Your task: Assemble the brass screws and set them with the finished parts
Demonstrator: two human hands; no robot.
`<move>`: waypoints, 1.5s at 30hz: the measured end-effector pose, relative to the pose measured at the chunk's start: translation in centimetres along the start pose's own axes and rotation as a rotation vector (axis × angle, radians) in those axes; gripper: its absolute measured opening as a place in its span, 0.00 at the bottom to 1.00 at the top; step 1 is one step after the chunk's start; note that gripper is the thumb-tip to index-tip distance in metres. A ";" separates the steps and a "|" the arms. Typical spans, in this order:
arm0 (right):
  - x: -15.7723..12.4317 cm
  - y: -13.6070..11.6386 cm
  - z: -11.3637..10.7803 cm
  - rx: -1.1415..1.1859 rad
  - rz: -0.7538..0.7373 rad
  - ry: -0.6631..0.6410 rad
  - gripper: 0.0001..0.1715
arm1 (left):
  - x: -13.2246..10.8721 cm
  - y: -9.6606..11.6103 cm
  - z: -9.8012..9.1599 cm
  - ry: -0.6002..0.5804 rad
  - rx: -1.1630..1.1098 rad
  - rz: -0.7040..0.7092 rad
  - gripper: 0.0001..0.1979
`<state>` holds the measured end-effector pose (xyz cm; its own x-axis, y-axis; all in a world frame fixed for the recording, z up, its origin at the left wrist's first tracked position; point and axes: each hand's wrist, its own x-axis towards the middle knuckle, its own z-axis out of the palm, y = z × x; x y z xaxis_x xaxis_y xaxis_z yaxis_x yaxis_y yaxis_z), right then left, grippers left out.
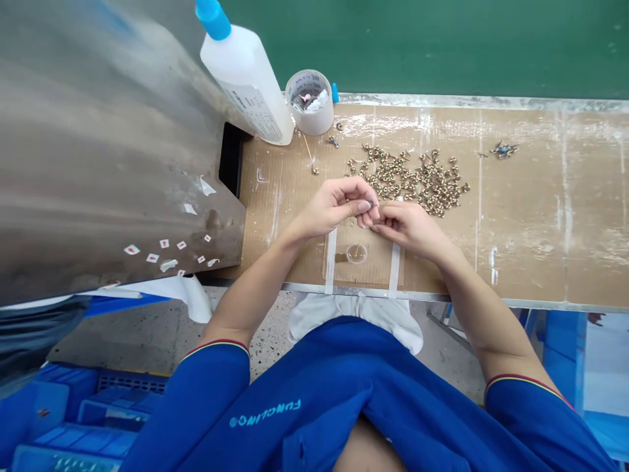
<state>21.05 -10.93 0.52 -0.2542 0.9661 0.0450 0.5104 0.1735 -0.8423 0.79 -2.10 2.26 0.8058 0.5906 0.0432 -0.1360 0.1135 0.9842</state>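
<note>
My left hand (340, 206) is closed in a pinch, thumb against the fingers, just in front of the pile. A tiny dark thing shows at its fingertips, too small to name. My right hand (410, 226) meets it from the other side, its fingertips pinched close to the left ones; whatever they hold is hidden. Behind both hands lies a spread pile of small brass-coloured metal parts (417, 178). Nearer my body, a small clear cup (356, 254) with a thin stick in it stands on a taped piece of cardboard (344, 270).
A white bottle with a blue cap (248, 85) and a tape-roll holder with scraps (314, 121) stand at the back left. A metal panel (122, 151) borders the left side. A small dark-blue cluster (504, 150) lies right of the pile. Blue crates (69, 413) are below left.
</note>
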 end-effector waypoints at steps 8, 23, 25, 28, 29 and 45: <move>-0.9 -1.6 -0.7 0.020 -0.028 0.000 0.16 | 0.9 -2.2 -0.6 0.177 -0.003 -0.129 0.14; -0.9 -1.5 3.1 -0.035 -0.326 -0.074 0.13 | 0.7 -2.0 -0.5 0.028 0.103 -0.027 0.18; -1.0 -1.6 3.2 -0.122 -0.336 -0.044 0.15 | 0.7 -2.0 -0.6 0.010 0.103 -0.014 0.18; -1.3 -1.8 2.8 -0.262 -0.344 0.008 0.15 | 0.8 -2.2 -0.7 -0.014 0.125 -0.005 0.14; -1.3 -1.8 2.6 -0.296 -0.356 0.016 0.15 | 0.9 -2.3 -0.7 -0.017 0.135 -0.007 0.13; -1.2 -2.8 -0.1 0.132 -0.198 0.122 0.15 | 0.9 -2.9 -0.7 -0.048 0.109 -0.035 0.09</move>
<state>20.00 -12.54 2.92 -0.2338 0.9329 0.2738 0.3472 0.3431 -0.8728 1.48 -1.37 -0.68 0.8358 0.5489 0.0141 -0.0460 0.0445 0.9979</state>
